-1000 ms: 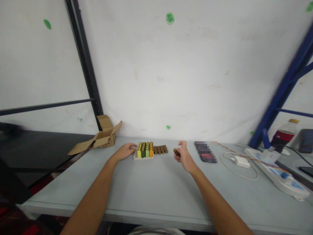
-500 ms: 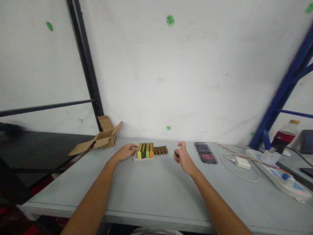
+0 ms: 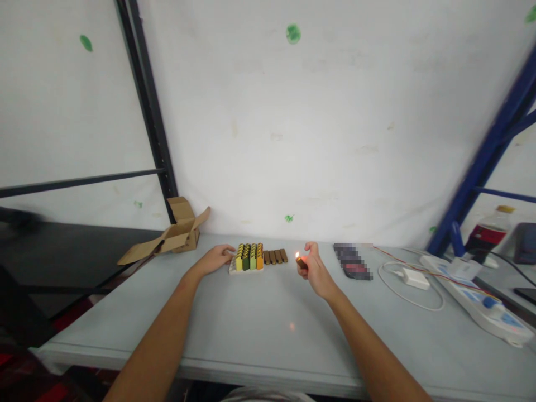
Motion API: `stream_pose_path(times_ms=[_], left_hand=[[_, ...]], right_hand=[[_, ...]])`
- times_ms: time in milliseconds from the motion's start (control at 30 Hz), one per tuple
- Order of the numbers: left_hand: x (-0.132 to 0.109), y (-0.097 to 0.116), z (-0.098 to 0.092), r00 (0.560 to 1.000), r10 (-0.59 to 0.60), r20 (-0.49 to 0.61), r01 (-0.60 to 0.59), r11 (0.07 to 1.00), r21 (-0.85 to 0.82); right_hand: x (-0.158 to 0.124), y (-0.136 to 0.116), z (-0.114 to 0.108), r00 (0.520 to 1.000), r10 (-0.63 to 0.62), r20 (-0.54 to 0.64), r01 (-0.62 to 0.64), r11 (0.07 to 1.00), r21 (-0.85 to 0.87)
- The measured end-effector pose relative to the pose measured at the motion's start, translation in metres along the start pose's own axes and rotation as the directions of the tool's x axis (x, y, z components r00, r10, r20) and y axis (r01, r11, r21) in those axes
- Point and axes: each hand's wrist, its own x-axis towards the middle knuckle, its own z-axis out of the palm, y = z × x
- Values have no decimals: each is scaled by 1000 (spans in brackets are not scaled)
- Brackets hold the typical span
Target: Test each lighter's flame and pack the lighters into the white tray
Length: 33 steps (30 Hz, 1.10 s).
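Note:
My right hand (image 3: pixel 315 273) is closed around a dark lighter (image 3: pixel 301 262), from which a small flame (image 3: pixel 297 254) rises. My left hand (image 3: pixel 215 259) lies on the table, fingers extended against the left side of a white tray (image 3: pixel 247 271). Rows of upright lighters (image 3: pixel 249 258) in yellow, dark green, light green and orange fill that tray. Just right of it, several brown lighters (image 3: pixel 275 257) lie side by side on the table, between my two hands.
An opened cardboard box (image 3: pixel 182 234) stands at the back left. On the right are a pixelated dark item (image 3: pixel 353 261), a white charger (image 3: pixel 414 278) with cables, a power strip (image 3: pixel 477 296) and a bottle (image 3: pixel 489 231). The grey table (image 3: pixel 259 329) meets a white wall.
A flame has appeared at the top of the lighter in my right hand, and its glow reflects on the table. Both hands stay in nearly the same place.

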Motion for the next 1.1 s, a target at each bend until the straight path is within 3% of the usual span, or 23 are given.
stream_pose_path(times_ms=[100,200,333,433,500,567,667,767,833,900,967,1033,1100], left_hand=[[1,-2,-1,999,0,-37,1,1000,4],[2,3,-1,980,52,-192,-41,997,59],[-3,26,3,899,182,-399,-166,983,75],[-14,53,14,850,302,-431,-279,953,117],[-25,73,27,852,385,-354,-363,923,129],[-35,92,45,866,467,-178,-447,883,141],[-47,112,72,803,595,16,-594,799,95],[-52,119,85,765,635,107,-641,766,47],[-51,116,82,770,627,116,-634,772,39],[-45,108,67,804,595,1,-594,803,34],[-36,95,46,831,486,-269,-507,862,-9],[-27,79,24,800,386,-460,-460,886,-55],[-19,61,5,786,305,-537,-399,915,-65]], right_hand=[[1,0,1,1000,15,5,-16,1000,21],[4,1,4,999,44,24,-46,995,87],[6,7,6,990,95,102,-107,988,115],[3,10,10,985,59,160,-72,995,73],[0,10,14,986,6,168,-15,998,56],[-3,9,21,980,-50,190,41,998,50],[-7,7,33,956,-151,250,132,987,89],[-8,8,41,936,-217,276,196,975,102],[-8,11,44,938,-218,268,206,976,71],[-6,16,44,956,-192,224,194,981,11],[-2,22,41,976,-154,151,163,986,-44],[2,29,37,989,-122,81,129,988,-84],[7,36,32,992,-124,35,127,982,-137]])
